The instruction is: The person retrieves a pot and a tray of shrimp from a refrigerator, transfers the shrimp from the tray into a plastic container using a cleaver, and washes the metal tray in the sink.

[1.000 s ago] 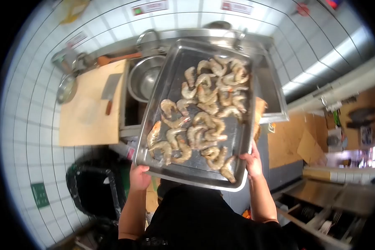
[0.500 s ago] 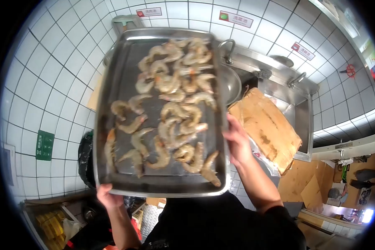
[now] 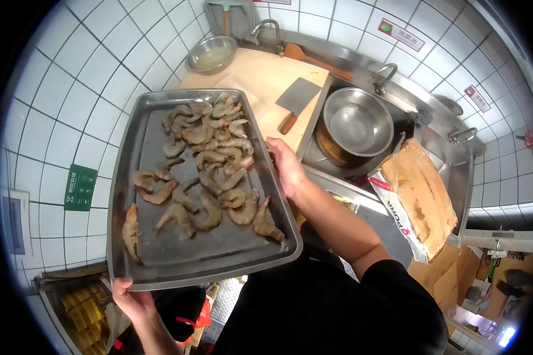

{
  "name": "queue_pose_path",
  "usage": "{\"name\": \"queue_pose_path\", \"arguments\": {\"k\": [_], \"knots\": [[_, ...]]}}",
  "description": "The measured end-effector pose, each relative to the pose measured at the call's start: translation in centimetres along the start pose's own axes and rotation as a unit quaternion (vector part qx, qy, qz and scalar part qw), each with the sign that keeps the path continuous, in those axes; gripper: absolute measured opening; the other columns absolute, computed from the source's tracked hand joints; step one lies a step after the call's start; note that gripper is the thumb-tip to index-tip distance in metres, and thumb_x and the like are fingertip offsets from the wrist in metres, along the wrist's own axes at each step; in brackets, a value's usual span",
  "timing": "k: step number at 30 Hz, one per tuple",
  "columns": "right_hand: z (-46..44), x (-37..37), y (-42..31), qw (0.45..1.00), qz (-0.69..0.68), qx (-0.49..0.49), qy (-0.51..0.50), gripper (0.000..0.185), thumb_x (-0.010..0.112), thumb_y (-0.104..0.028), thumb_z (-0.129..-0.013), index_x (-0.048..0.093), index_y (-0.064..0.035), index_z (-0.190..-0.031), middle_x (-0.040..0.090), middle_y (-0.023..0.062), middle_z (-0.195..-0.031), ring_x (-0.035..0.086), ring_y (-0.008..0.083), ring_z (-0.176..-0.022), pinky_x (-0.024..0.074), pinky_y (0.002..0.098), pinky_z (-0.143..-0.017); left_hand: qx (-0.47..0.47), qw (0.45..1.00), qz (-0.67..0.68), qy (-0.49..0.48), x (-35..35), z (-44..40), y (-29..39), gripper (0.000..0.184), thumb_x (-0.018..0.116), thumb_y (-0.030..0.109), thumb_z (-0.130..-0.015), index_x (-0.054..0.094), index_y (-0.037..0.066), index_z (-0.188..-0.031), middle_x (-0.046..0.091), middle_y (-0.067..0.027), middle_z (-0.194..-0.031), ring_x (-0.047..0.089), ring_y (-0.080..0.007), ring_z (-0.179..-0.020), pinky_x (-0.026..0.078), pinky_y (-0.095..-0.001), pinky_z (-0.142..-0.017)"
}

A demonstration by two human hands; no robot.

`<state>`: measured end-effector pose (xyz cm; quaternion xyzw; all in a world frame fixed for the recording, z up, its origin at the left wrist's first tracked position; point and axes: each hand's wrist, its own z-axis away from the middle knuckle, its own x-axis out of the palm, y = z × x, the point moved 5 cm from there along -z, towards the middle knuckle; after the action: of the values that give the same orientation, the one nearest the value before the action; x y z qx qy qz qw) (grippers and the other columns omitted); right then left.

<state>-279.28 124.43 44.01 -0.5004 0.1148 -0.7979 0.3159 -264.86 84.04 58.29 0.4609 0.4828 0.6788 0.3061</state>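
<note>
A rectangular metal tray [image 3: 160, 257] is held up in front of me, tilted toward my view. Several raw shrimp [image 3: 210, 210] lie on it, clustered along its right half, with a few at the left. My left hand [image 3: 134, 300] grips the near left corner, thumb on the rim and fingers hidden underneath. Along the right rim, my right hand [image 3: 286, 168] holds the tray's side, its fingers mostly hidden below. Just beyond the tray, a cleaver [image 3: 299, 94] rests on a cutting board [image 3: 260, 68].
A metal bowl [image 3: 212, 55] of liquid stands at the board's far left. A metal basin [image 3: 358, 121] sits in the sink beside the board. Further right, a stained cardboard box [image 3: 417, 198] lies across the sink edge. A wooden paddle [image 3: 317, 61] lies near the faucets.
The tray has moved lower and left in view, with both hands still on it. The cutting board, cleaver, bowl and basin have come into fuller view.
</note>
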Motion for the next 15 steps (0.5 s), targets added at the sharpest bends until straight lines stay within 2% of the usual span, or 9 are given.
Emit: {"name": "queue_pose_path", "arguments": {"k": [3, 6, 8, 11, 12, 14, 15], "knots": [[-1.1, 1.5, -0.5, 0.995, 0.04, -0.06, -0.072, 0.062, 0.049, -0.051, -0.095, 0.053, -0.0044, -0.136, 0.058, 0.0113, -0.127, 0.054, 0.0237, -0.116, 0.0412, 0.0395, -0.105, -0.005, 1.0, -0.002, 0.015, -0.6, -0.8, 0.7, 0.008, 0.051, 0.004, -0.08, 0.059, 0.005, -0.08, 0.064, -0.0065, -0.088, 0.063, -0.0226, -0.089, 0.051, -0.0412, -0.089], [-1.7, 2.1, -0.8, 0.995, 0.019, -0.05, -0.088, 0.072, 0.047, -0.051, -0.096, 0.044, 0.0015, -0.145, 0.05, 0.0133, -0.144, 0.046, 0.0243, -0.132, 0.0292, 0.0376, -0.117, -0.009, 0.998, 0.002, 0.065, 1.7, -0.8, 1.5, 0.01, 0.051, 0.006, -0.08, 0.06, 0.004, -0.083, 0.065, -0.0069, -0.088, 0.063, -0.0228, -0.09, 0.051, -0.0403, -0.091], [-1.4, 2.6, -1.3, 0.994, 0.042, -0.065, -0.08, 0.078, 0.047, -0.052, -0.096, 0.035, 0.0035, -0.151, 0.042, 0.014, -0.153, 0.038, 0.025, -0.141, 0.0233, 0.0375, -0.12, -0.006, 0.992, -0.011, 0.124, 4.8, 0.2, 2.1, 0.01, 0.052, 0.007, -0.08, 0.061, 0.003, -0.084, 0.065, -0.0071, -0.088, 0.063, -0.0226, -0.09, 0.05, -0.0397, -0.092], [-1.5, 3.0, -1.9, 0.992, 0.052, -0.064, -0.1, 0.086, 0.046, -0.052, -0.097, 0.024, 0.0054, -0.156, 0.03, 0.0143, -0.162, 0.027, 0.0247, -0.149, 0.0158, 0.0369, -0.124, -0.018, 0.995, -0.016, 0.097, 4.7, -0.5, 2.4, 0.019, 0.052, 0.008, -0.081, 0.063, 0.001, -0.095, 0.066, -0.0079, -0.093, 0.064, -0.0227, -0.091, 0.051, -0.0399, -0.09], [-1.5, 3.1, -2.0, 0.991, 0.048, -0.06, -0.111, 0.087, 0.046, -0.052, -0.097, 0.02, 0.0059, -0.157, 0.026, 0.0144, -0.164, 0.024, 0.0244, -0.152, 0.0135, 0.0366, -0.125, -0.025, 0.998, -0.018, 0.055, 3.4, -1.4, 2.5, 0.022, 0.052, 0.009, -0.081, 0.063, 0.0, -0.098, 0.067, -0.0083, -0.096, 0.064, -0.0227, -0.092, 0.052, -0.0399, -0.089], [-1.3, 3.1, -2.5, 0.993, 0.04, -0.052, -0.1, 0.086, 0.047, -0.052, -0.097, 0.024, 0.0068, -0.156, 0.029, 0.0154, -0.163, 0.026, 0.0248, -0.151, 0.0151, 0.0369, -0.124, -0.038, 0.999, -0.022, -0.028, 0.3, -3.1, 2.4, 0.027, 0.052, 0.01, -0.081, 0.063, -0.001, -0.103, 0.067, -0.0091, -0.101, 0.065, -0.0228, -0.094, 0.053, -0.0399, -0.088], [-1.4, 3.0, -2.7, 0.993, 0.035, -0.055, -0.101, 0.086, 0.048, -0.051, -0.097, 0.024, 0.0069, -0.155, 0.029, 0.0157, -0.163, 0.026, 0.0248, -0.151, 0.0153, 0.0368, -0.124, -0.048, 0.998, -0.023, -0.034, 0.5, -3.2, 2.7, 0.028, 0.052, 0.011, -0.081, 0.063, -0.001, -0.105, 0.068, -0.009, -0.103, 0.065, -0.0227, -0.094, 0.053, -0.0395, -0.087]]}}
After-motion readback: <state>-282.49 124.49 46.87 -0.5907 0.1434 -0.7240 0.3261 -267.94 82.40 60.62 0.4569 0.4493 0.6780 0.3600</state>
